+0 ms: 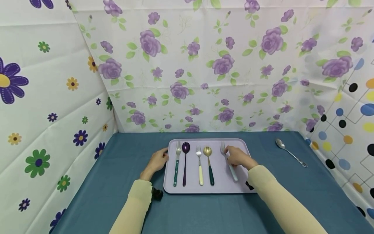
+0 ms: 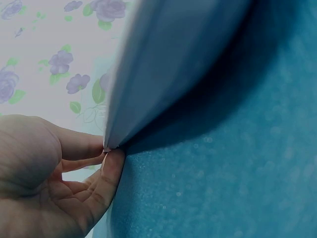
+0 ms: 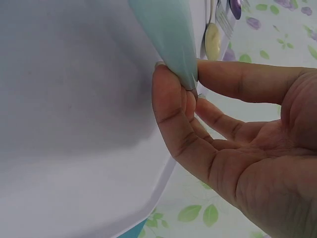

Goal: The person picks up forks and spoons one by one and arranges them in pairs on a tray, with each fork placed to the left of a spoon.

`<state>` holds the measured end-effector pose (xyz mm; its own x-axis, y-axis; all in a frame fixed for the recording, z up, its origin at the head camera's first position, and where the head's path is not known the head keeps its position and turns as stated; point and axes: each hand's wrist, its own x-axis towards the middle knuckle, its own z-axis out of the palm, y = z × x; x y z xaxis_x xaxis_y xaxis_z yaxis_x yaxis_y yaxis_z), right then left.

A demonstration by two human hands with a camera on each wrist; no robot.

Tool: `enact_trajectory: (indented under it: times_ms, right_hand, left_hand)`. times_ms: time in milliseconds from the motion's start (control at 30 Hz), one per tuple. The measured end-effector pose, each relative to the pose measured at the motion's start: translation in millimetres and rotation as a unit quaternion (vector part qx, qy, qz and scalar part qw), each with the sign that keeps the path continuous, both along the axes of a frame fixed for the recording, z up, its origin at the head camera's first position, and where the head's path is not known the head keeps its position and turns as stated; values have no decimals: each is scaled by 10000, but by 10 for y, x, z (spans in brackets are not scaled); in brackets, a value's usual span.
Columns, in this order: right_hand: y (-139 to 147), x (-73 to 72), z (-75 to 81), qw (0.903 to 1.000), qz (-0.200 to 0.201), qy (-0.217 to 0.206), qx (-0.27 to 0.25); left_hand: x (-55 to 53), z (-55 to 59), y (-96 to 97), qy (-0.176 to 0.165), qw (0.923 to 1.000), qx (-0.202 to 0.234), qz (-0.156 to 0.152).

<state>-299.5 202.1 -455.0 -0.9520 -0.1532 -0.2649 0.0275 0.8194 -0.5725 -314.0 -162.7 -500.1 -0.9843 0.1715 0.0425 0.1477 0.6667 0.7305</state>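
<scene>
A lilac rectangular tray (image 1: pixel 222 189) lies on the blue-covered table. My left hand (image 1: pixel 157 161) is at its left side, and in the left wrist view thumb and fingers pinch the tray's rim (image 2: pixel 115 114). Over the tray's right part, my right hand (image 1: pixel 239 157) pinches a fork (image 1: pixel 234 174) with a pale blue-green handle, near where the handle (image 3: pixel 173 39) meets the metal. The fork's tines point to the back of the tray; its neck is partly hidden by the fingers.
Left of that fork on the tray lie a green-handled fork (image 1: pixel 176 170), a dark purple spoon (image 1: pixel 184 165), a cream-handled fork (image 1: pixel 200 174) and a gold spoon (image 1: pixel 207 151) with a green handle. A silver spoon (image 1: pixel 289 152) rests on the table at right. Patterned cloth walls surround the table.
</scene>
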Motion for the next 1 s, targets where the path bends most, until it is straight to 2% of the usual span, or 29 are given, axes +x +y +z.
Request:
enact_trajectory:
  times_ms: [500,1000]
  right_hand:
    - [-92,-10,-30,9998,29,-17,175]
    - [-107,-39,-77,9999,-8,-117,98]
  left_hand:
    - [-4,-9,-4,-14,10000,-5,46]
    - [-7,-6,-3,-6,10000,27,2]
